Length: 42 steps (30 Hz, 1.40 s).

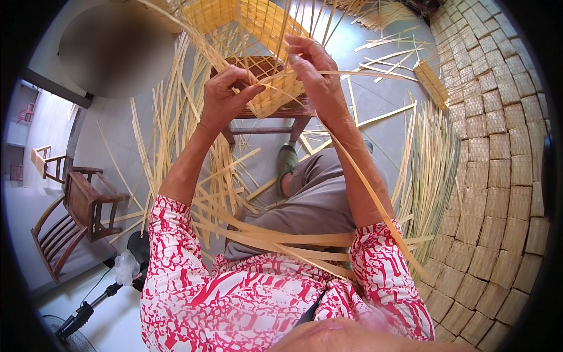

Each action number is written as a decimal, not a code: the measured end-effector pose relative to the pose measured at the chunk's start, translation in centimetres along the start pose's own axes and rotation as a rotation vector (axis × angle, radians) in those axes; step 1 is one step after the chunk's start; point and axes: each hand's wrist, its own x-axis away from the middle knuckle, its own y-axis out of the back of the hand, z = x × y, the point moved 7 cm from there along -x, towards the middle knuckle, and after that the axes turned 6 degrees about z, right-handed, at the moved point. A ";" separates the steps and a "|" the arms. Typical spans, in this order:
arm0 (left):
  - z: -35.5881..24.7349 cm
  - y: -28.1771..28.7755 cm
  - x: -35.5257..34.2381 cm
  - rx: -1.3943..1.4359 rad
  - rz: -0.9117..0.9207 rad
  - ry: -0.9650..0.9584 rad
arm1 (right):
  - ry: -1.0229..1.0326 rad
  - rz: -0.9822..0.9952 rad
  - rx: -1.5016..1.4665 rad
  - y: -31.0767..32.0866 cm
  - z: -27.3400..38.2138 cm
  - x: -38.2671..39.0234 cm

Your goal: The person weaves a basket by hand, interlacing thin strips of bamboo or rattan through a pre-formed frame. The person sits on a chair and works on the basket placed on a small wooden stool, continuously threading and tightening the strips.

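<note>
A half-woven basket of yellow bamboo strips (274, 101) rests on a small wooden stool (298, 109) in front of me, its uprights fanning away at the top. My left hand (229, 94) is at the basket's near left corner, thumb and forefinger pinched on a bamboo strip. Over the right side of the basket, my right hand (316, 70) has its fingers curled and close together near the uprights. A long bamboo strip (366, 74) runs out to the right past that hand. What lies between the right fingertips is hard to make out.
Loose strips (170, 135) litter the floor on the left, and a thick bundle (431, 158) lies on the right. More strips (264, 237) cross my lap. Stacked woven pieces (487, 176) line the right side. A wooden chair (85, 199) and a fan (67, 328) are at left.
</note>
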 end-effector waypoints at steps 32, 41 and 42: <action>-1.0 -0.6 -0.8 -0.082 -0.019 0.046 | -0.297 -0.765 -1.225 8.0 -6.6 2.8; 1.1 1.0 -1.8 -0.079 0.394 0.264 | 0.345 -0.359 0.141 6.5 0.6 2.7; 1.8 1.6 -1.8 -0.045 0.477 0.308 | 0.358 -0.234 0.065 5.9 0.5 2.6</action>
